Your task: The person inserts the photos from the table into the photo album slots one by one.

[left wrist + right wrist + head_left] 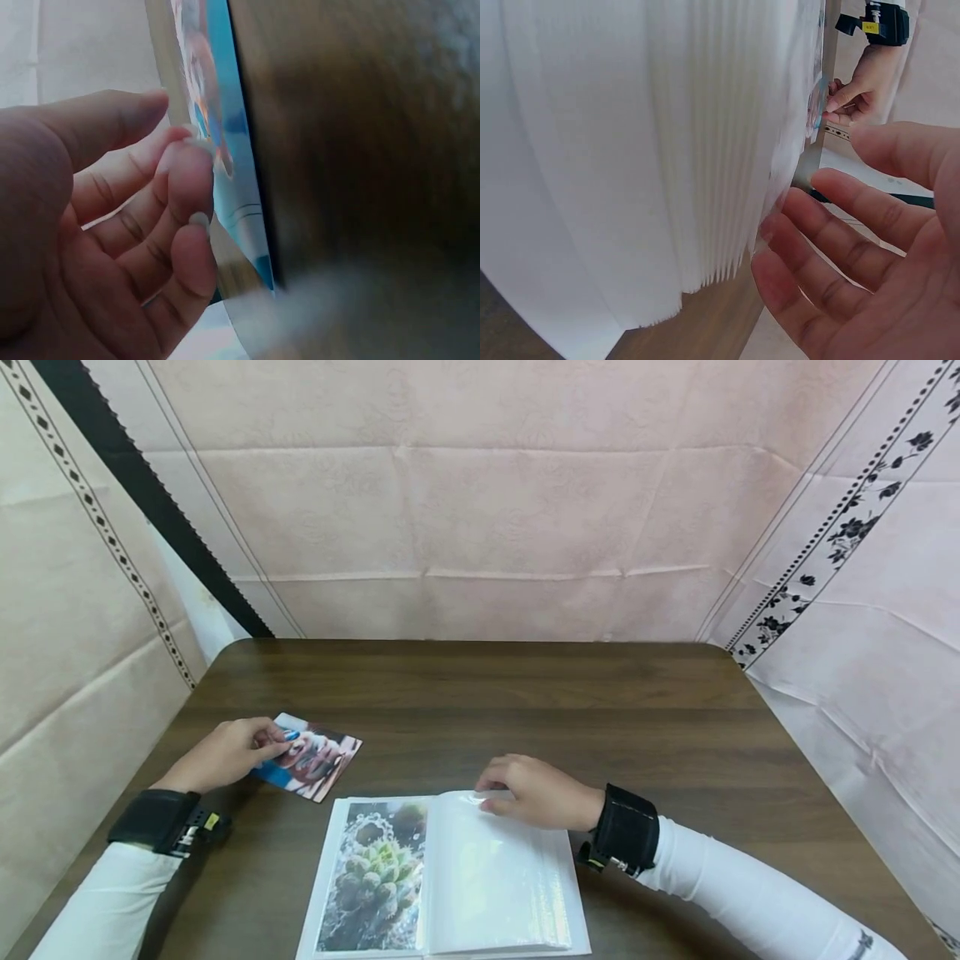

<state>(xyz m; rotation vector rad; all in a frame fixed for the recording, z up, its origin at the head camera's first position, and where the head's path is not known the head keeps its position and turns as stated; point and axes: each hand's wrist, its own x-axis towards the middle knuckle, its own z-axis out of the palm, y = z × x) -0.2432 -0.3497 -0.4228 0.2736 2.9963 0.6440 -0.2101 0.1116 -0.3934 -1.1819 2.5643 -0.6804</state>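
My left hand [236, 750] reaches over a colour photo print [324, 762] on the left of the table, fingertips on its face. In the left wrist view, the thumb stands apart from the bent fingers [191, 184], beside the photo's blue part [234, 161]. An open photo album [585, 935] lies at the front middle. Its left page holds a succulent picture [378, 877]; the right page is a blank, glossy sleeve [491, 885]. My right hand [536, 792] touches the top of that sleeve with relaxed fingers, the thumb held apart in the right wrist view.
The brown wooden table [480, 693] reaches back to a pale cloth backdrop [480, 527]. More patterned cloth [855, 535] hangs at the sides. Each wrist wears a black band [628, 828]. The album's many sleeves [712, 150] are stacked edge to edge.
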